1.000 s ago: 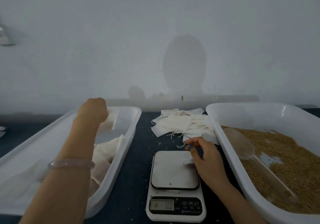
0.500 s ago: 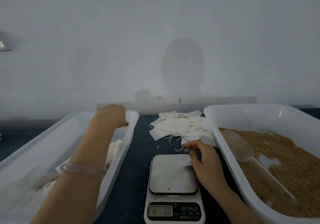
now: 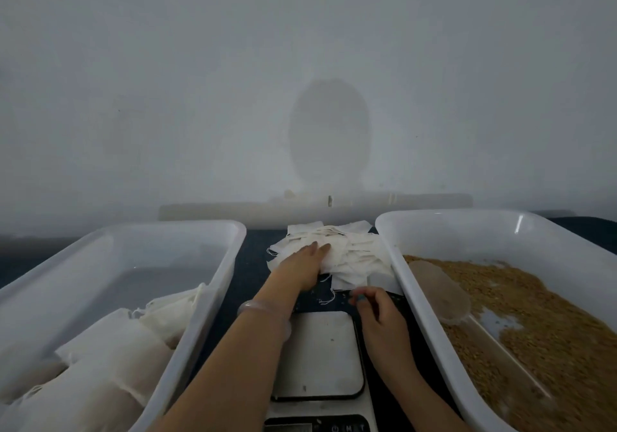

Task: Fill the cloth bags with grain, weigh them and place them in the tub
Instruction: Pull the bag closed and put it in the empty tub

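The left hand [image 3: 302, 264] lies flat, fingers straight, on the loose pile of small white drawstring cloth bags [image 3: 354, 254] at frame centre. Just below, beside the white digital scale [image 3: 317, 355], the right hand [image 3: 380, 318] has curled fingers; I cannot tell whether they pinch anything. The bags look light and limp and are likely to drag their neighbours along, so pinching one free corner seems best.

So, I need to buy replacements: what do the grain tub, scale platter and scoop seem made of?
Grain tub: glossy translucent white plastic, light glinting on its wall. Scale platter: probably brushed metal, dull grey sheen. Scoop: likely frosted clear plastic, bowl hazily see-through.
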A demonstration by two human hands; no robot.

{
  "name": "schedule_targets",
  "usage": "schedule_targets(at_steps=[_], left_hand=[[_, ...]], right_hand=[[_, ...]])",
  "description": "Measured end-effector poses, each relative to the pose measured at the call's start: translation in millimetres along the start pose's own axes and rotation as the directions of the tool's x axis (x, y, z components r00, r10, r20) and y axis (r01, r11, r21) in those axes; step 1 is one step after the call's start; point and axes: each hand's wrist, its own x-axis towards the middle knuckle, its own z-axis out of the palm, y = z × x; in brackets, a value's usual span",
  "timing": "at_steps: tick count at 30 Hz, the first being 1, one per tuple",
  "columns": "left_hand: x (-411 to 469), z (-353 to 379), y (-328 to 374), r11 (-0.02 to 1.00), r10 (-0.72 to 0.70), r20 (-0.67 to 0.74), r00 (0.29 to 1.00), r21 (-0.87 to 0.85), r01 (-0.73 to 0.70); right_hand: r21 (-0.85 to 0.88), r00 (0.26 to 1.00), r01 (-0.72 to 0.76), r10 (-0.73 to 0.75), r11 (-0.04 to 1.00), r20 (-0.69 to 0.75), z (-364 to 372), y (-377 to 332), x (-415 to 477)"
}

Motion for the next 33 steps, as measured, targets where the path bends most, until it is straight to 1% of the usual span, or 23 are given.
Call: schedule_targets(at_steps=[2,4,7,12,13,15,18,21,22,23,26,27,29,31,33], left_hand=[[4.4,6.4,-0.2,0.998,-0.016,-0.058,0.998,0.064,0.020],[6.3,8.8,3.4,0.991,-0.020,-0.174,0.985,0.131,0.043],[5.1,6.8,2.7,0.988,-0.010,-0.297,0.955,0.143,0.055],[-5.3,5.4,-10.2,0.998,-0.060,-0.378,0.924,-0.051,0.043],[-7.5,6.3,-11.6,0.993,-0.093,-0.407,0.909,-0.104,0.056],[-12.9,6.3,-12.7,0.959,-0.217,-0.456,0.863,-0.266,0.101],[-18.7,6.0,-14.8,0.856,-0.383,-0.439,0.813,-0.500,0.133],[-22.9,7.9,-15.4,0.715,-0.513,-0.377,0.771,-0.685,0.140],[-24.6,9.5,-15.9,0.691,-0.530,-0.365,0.765,-0.709,0.141],[-25.8,11.3,-16.6,0.698,-0.525,-0.360,0.771,-0.701,0.148],[-26.8,17.3,-18.1,0.758,-0.451,-0.355,0.819,-0.637,0.142],[-26.6,18.6,-18.8,0.755,-0.433,-0.347,0.832,-0.643,0.125],[-26.7,19.6,-20.5,0.710,-0.436,-0.321,0.841,-0.696,0.103],[-28.0,18.9,-21.6,0.665,-0.486,-0.325,0.811,-0.740,0.102],[-30.1,17.3,-21.8,0.591,-0.588,-0.352,0.728,-0.802,0.090]], right_hand=[[0.015,0.999,-0.038,0.038,0.999,-0.004,0.6,3.6,2.8],[0.014,0.999,-0.046,0.047,0.999,-0.019,0.3,6.3,5.4],[0.007,0.999,-0.039,0.039,0.999,-0.016,1.6,8.2,5.7],[-0.025,1.000,-0.026,0.026,0.999,0.010,2.6,9.2,5.4],[-0.028,1.000,-0.026,0.026,0.999,0.009,2.5,9.1,5.5],[-0.026,1.000,-0.029,0.029,0.999,0.010,2.2,8.8,5.6],[-0.025,0.999,-0.030,0.030,0.999,0.015,2.3,9.5,5.3],[-0.019,0.999,-0.038,0.038,0.999,0.019,1.4,9.5,5.1],[-0.020,0.999,-0.038,0.038,0.999,0.022,1.2,9.5,5.0],[-0.022,0.999,-0.036,0.036,0.999,0.023,1.4,9.3,4.9],[-0.024,0.999,-0.036,0.037,0.999,0.028,1.7,9.4,4.5],[-0.026,0.999,-0.037,0.038,0.999,0.031,1.4,9.5,4.4],[-0.031,0.999,-0.037,0.038,0.999,0.034,1.0,10.2,4.6],[-0.024,0.999,-0.037,0.038,0.999,0.031,0.5,11.3,4.9],[-0.016,0.999,-0.038,0.038,0.999,0.031,0.3,12.1,5.4]])
